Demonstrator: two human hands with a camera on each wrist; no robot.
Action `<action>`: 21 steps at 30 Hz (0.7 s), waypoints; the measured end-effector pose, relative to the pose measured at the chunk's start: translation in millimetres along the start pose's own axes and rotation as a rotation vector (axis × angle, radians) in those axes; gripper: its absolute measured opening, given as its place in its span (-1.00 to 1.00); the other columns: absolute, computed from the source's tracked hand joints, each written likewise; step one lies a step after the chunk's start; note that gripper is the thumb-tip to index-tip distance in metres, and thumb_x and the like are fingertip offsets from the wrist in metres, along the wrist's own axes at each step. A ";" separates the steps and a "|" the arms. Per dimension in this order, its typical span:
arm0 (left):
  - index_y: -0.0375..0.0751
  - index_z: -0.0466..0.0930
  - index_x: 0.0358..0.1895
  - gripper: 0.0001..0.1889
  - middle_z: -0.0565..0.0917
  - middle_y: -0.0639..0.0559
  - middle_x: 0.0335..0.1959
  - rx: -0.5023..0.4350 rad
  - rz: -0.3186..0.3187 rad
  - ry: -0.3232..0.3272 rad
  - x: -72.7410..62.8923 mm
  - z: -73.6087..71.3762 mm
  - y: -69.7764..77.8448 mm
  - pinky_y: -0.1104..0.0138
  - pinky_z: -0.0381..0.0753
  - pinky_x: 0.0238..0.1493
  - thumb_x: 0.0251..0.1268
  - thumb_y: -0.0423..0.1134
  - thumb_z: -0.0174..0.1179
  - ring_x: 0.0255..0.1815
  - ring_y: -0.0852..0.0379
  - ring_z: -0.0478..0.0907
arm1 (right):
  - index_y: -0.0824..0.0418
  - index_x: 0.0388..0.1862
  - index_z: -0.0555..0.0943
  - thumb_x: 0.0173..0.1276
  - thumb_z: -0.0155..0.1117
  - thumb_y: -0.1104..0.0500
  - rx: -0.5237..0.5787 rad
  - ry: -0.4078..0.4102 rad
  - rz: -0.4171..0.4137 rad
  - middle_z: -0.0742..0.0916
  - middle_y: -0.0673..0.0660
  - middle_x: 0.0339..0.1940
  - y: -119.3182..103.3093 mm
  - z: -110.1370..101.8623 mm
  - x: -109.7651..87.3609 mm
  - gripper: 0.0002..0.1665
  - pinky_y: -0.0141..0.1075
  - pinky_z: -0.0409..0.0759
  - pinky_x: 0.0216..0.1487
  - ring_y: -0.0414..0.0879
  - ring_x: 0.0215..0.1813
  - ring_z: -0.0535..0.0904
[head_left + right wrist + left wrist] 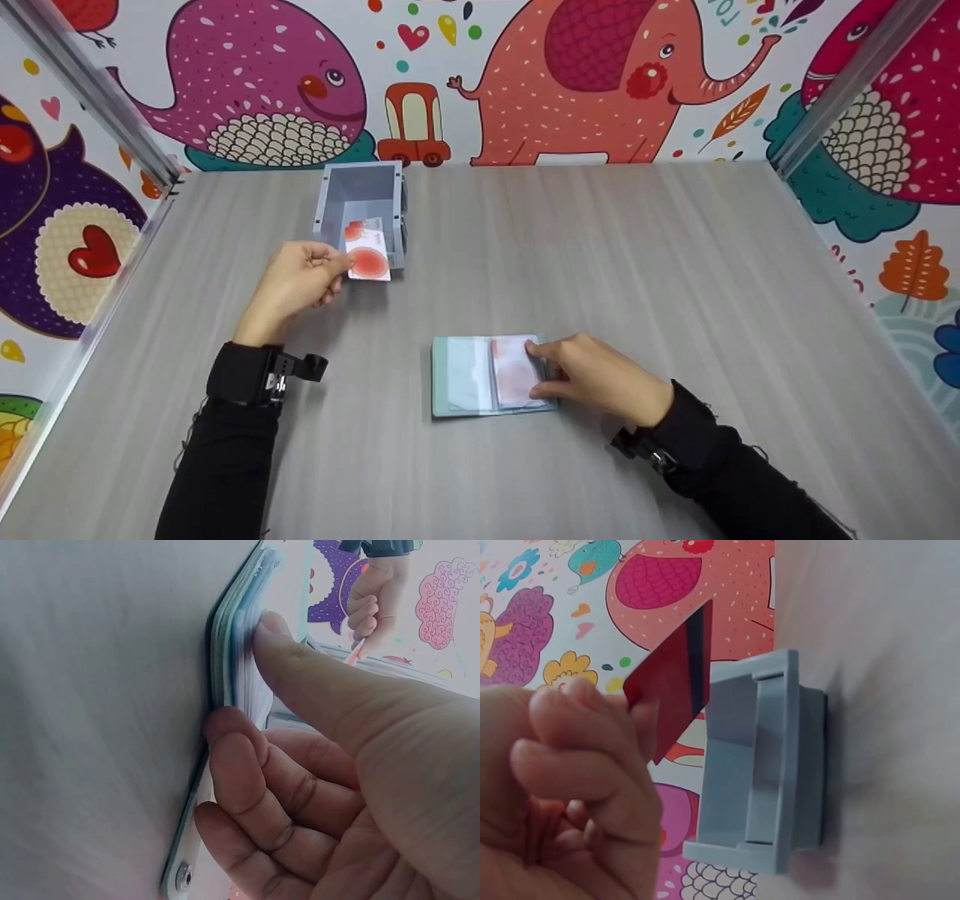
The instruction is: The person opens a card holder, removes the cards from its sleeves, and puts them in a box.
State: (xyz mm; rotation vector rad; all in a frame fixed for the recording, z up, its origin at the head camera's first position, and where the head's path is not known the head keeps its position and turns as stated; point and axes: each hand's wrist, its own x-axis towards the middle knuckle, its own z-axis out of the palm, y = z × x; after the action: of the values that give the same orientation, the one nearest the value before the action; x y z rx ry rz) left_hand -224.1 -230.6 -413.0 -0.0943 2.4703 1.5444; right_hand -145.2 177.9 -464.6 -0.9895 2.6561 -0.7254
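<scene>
- cartoon animals cover the walls [585, 45] round the pale, wood-grained table [660, 270]. what's the left hand [296, 281] up to, from where you stand?
- thumb and forefinger pinched on one edge of a card [367, 262], other fingers curled under. it's held up by the near end of the grey bin [364, 186].
- i see a big red circle on the white side.
- red on its back, with a dark stripe.
- and the right hand [600, 371]?
- fingers bent, holding the open booklet [465, 375] by its right edge, one fingertip on the page. how tight, i can't tell.
- that booklet lies flat on the table, a pinkish card [516, 373] in its right-hand pocket.
</scene>
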 end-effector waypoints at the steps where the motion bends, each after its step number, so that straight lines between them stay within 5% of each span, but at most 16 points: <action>1: -0.37 0.66 -0.11 -0.77 0.60 0.18 -0.60 -0.006 -0.010 0.001 1.1 -0.8 -1.2 0.49 0.50 -0.57 0.63 -0.21 0.22 -0.61 0.30 0.48 | 0.53 0.36 0.58 0.33 0.61 0.09 0.001 0.000 -0.001 0.53 -0.16 -0.61 -0.1 0.0 0.0 -0.22 -0.51 0.25 -0.49 -0.41 -0.55 0.22; 21: -0.37 0.61 -0.14 -0.73 0.57 0.23 -0.62 -0.045 -0.092 -0.008 16.9 2.9 -17.9 0.49 0.44 -0.61 0.66 -0.16 0.18 -0.65 0.35 0.44 | 0.51 0.36 0.59 0.34 0.60 0.08 -0.008 -0.002 0.003 0.61 -0.10 -0.62 -1.3 0.4 -0.8 -0.24 -0.50 0.30 -0.50 -0.42 -0.55 0.24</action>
State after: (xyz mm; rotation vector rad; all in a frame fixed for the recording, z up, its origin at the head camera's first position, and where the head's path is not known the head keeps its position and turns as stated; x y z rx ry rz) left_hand -237.0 -234.8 -433.8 -0.2057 2.3900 1.5597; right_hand -143.8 177.3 -464.2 -0.9874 2.6606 -0.7128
